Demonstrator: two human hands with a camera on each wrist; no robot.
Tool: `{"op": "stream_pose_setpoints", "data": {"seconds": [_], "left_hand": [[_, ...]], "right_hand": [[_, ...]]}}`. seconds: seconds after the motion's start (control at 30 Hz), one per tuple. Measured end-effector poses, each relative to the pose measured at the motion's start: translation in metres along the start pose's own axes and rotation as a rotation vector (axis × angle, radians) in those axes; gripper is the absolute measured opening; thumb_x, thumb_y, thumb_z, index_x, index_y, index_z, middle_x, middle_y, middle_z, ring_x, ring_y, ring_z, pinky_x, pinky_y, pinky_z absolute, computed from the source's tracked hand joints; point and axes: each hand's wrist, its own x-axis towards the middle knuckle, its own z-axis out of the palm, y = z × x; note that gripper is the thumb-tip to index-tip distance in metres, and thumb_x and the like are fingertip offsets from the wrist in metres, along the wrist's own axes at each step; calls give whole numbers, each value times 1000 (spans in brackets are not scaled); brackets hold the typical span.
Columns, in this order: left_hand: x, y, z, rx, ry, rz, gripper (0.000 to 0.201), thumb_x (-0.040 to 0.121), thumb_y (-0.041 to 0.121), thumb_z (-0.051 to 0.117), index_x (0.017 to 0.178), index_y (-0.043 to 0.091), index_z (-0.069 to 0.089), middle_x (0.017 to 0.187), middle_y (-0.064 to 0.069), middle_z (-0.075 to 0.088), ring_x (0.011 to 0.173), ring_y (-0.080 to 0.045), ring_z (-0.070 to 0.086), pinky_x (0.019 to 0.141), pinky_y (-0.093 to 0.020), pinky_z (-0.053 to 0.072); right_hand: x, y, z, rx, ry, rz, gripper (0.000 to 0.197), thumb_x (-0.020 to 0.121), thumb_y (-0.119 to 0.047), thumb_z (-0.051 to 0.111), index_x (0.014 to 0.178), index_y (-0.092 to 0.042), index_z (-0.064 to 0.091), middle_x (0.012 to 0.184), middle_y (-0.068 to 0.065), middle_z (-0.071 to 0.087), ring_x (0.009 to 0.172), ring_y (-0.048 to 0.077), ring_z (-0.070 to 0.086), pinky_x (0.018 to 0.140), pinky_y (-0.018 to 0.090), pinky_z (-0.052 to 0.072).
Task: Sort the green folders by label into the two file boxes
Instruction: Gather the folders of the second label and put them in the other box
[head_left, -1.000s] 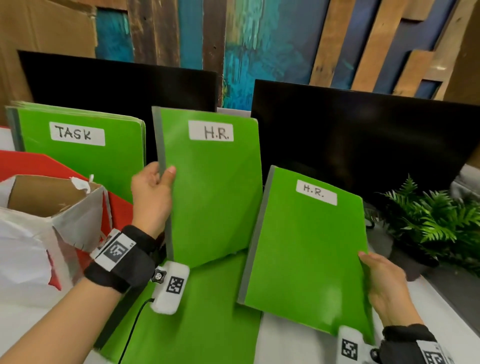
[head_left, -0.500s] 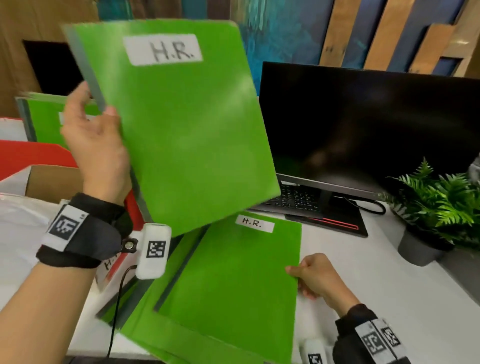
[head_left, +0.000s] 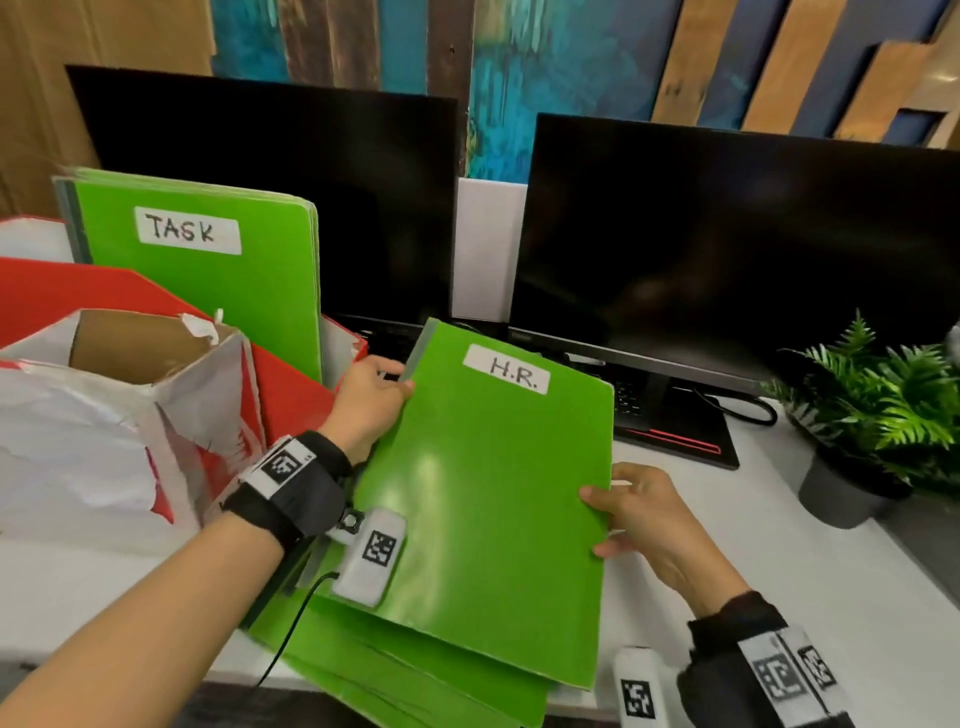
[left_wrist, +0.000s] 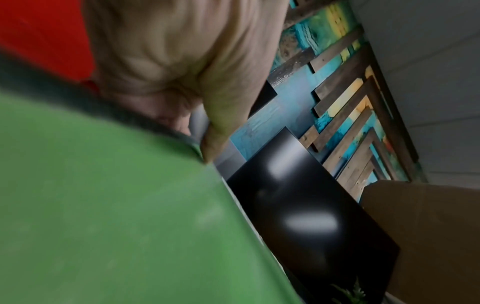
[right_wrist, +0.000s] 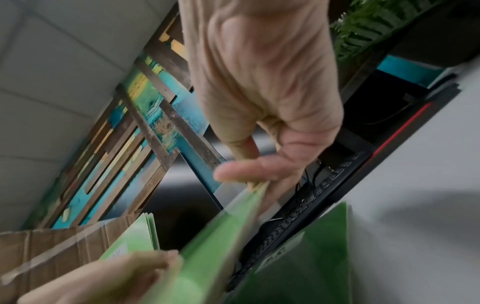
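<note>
A green folder labelled H.R. (head_left: 488, 499) is held tilted just above a pile of green folders (head_left: 415, 680) on the white desk. My left hand (head_left: 395, 387) pinches its upper left spine edge, thumb on top. My right hand (head_left: 613, 519) grips its right edge, thumb on the cover and fingers underneath. The left wrist view shows the thumb of the left hand (left_wrist: 207, 139) on the blurred green cover (left_wrist: 103, 205). In the right wrist view the right hand (right_wrist: 249, 176) pinches the folder edge (right_wrist: 215, 246), with another labelled folder (right_wrist: 298, 257) lying below. TASK folders (head_left: 208, 291) stand in the red file box (head_left: 62, 296).
A torn white cardboard box (head_left: 104, 415) stands at the front left, beside the red box. Two dark monitors (head_left: 270, 192) (head_left: 727, 249) fill the back of the desk, with a black keyboard (head_left: 670, 421) under the right one. A potted fern (head_left: 883, 405) stands at the right.
My right hand laid its H.R. folder on the pile. The left hand raised its H.R. folder high, then brought it down over the pile, where the right hand now grips its right edge.
</note>
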Motion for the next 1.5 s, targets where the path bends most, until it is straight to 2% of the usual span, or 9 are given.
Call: {"op": "stream_pose_setpoints", "data": {"seconds": [0.1,0.23,0.37,0.5,0.9,1.03,1.27,1.37,1.5], "left_hand": [[1,-12,-4,134,-139,-83,12,86,11,69,88,11,57,87,-16,66,75,-28,63,71,-37,53],[-8,-17,-14,466,-328,-161,31,83,30,72,101,10,55,93,-2,57,82,-20,58,59,-28,53],[-9,-32,-23,881,-555,-241,83,79,48,71,141,5,39,143,-10,44,125,-27,48,99,-35,46],[-11,-48,-25,1091,-472,-202,103,68,56,76,146,13,26,150,-16,31,136,-33,32,110,-42,35],[-15,-50,-12,825,-538,-312,133,60,40,88,150,5,-4,150,-14,36,134,-30,41,109,-38,38],[-16,-42,-12,728,-474,-377,117,64,32,88,146,0,11,144,-16,41,130,-31,43,106,-39,41],[-24,-42,2,313,-469,-495,35,78,-1,74,98,4,46,108,-17,62,92,-29,61,86,-40,52],[-22,-39,5,176,-465,-528,37,81,0,72,112,-3,52,102,-16,66,80,-24,63,76,-36,55],[-20,-36,5,5,-454,-548,39,84,1,68,121,-5,57,98,-21,70,75,-31,68,61,-37,59]], "right_hand": [[6,8,2,-46,60,19,9,87,1,66,92,-3,59,101,28,70,63,30,66,34,23,48],[10,13,8,-149,73,57,15,87,-4,69,90,1,55,83,25,64,37,19,57,30,23,45],[8,20,11,-493,8,147,28,87,-20,72,83,2,56,71,20,65,38,21,60,38,30,53],[8,19,2,-571,25,201,42,86,-27,72,101,8,55,82,25,66,45,25,63,49,42,60],[4,17,21,-426,-79,201,40,82,-24,77,97,10,62,71,18,66,52,24,67,63,43,62],[5,13,9,-405,-52,202,46,82,-27,77,103,10,60,76,19,63,61,28,67,68,47,62],[6,13,-2,-408,21,178,55,85,-31,73,121,2,46,101,18,59,82,25,61,71,41,61],[8,14,-4,-395,51,184,77,85,-32,73,142,1,33,133,18,49,105,29,57,74,39,57],[10,15,-9,-307,67,220,63,85,-31,73,130,2,43,125,15,50,105,27,55,81,44,58]]}}
